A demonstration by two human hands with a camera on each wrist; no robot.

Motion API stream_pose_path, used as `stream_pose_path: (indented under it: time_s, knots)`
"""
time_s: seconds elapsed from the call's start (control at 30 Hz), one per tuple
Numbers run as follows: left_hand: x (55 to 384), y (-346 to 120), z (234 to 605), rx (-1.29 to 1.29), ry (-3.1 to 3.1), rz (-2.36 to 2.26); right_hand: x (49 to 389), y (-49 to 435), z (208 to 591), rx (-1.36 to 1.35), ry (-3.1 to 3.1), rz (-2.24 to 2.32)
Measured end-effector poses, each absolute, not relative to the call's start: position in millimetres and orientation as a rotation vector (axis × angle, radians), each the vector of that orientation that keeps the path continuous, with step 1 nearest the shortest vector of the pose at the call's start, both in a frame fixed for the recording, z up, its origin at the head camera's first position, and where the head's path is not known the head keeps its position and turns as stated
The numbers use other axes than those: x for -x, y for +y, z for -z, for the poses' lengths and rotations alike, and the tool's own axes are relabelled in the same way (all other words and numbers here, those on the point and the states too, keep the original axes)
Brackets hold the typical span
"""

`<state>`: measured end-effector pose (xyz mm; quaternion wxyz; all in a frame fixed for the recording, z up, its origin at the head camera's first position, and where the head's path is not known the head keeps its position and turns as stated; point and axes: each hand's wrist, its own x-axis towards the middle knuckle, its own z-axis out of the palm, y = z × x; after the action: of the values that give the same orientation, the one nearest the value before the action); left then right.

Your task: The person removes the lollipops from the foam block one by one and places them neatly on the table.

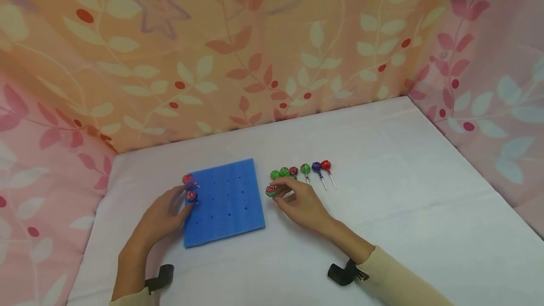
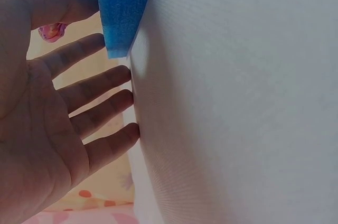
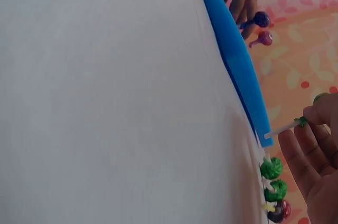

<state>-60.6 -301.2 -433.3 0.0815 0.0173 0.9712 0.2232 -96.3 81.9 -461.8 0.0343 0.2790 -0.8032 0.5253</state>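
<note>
A blue foam board [image 1: 231,204] with small holes lies on the white cloth. Two lollipops stand in its left side, a pinkish-red one [image 1: 188,179] and a purple one [image 1: 192,196]. My left hand [image 1: 159,218] is at the board's left edge, thumb and forefinger touching it, the other fingers [image 2: 100,84] loosely extended in the left wrist view. Right of the board, my right hand [image 1: 303,204] pinches a green-and-red lollipop [image 1: 270,191] near its head. Its white stick [image 3: 280,129] shows in the right wrist view, pointing away from the hand.
Behind my right hand lies a row of several lollipops, among them a green one [image 1: 305,168], a purple one [image 1: 316,167] and a red one [image 1: 326,165]. Floral curtains [image 1: 255,51] enclose the white-covered table [image 1: 403,192] at the back and sides.
</note>
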Motion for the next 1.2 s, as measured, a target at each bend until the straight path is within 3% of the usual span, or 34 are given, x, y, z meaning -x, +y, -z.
stream_pose_path:
  time_s: [0.53,0.83,1.2]
  knots:
    - [58.0,-303.5,435.4,-0.034,2.905,-0.649,102.6,119.8,465.9,-0.703,-2.467,-1.629]
    - [62.6,-301.3,431.4,-0.054,2.906,-0.656,112.5,146.6,458.2,-0.459,-2.42,-1.877]
    - [62.4,-301.3,431.5,-0.02,2.895,-0.663,125.2,172.6,456.4,-0.378,-2.489,-1.779]
